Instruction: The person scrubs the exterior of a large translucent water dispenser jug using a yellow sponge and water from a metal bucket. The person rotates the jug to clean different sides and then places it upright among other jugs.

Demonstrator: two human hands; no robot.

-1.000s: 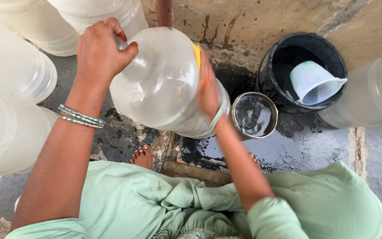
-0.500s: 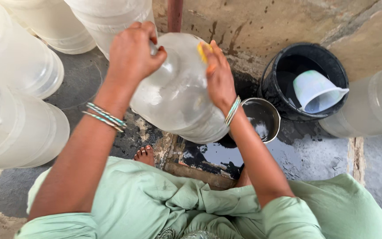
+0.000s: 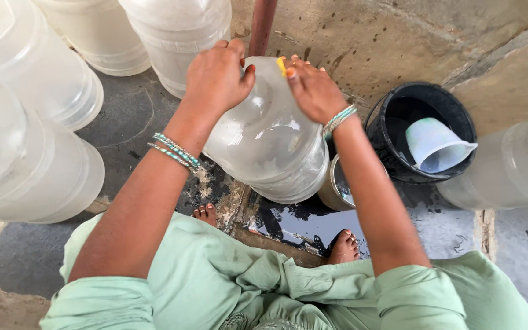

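your left hand (image 3: 216, 78) is clamped over the top of the large clear plastic water jar (image 3: 268, 137), fingers curled tight around its upper end, wrist bent down with beaded bangles on it. your right hand (image 3: 313, 90) presses flat on the jar's far shoulder, fingers closed against it beside a small yellow piece. the jar hangs tilted above the wet floor (image 3: 313, 223), between your knees, near the round steel pot (image 3: 337, 186) and the black bucket (image 3: 392, 143).

A stained, pale concrete wall (image 3: 398, 36) rises behind a dark grey stone floor (image 3: 129, 122), wet and puddled near a rusty brown upright pipe (image 3: 263, 24). Soft, even daylight falls, casting no hard shadows.
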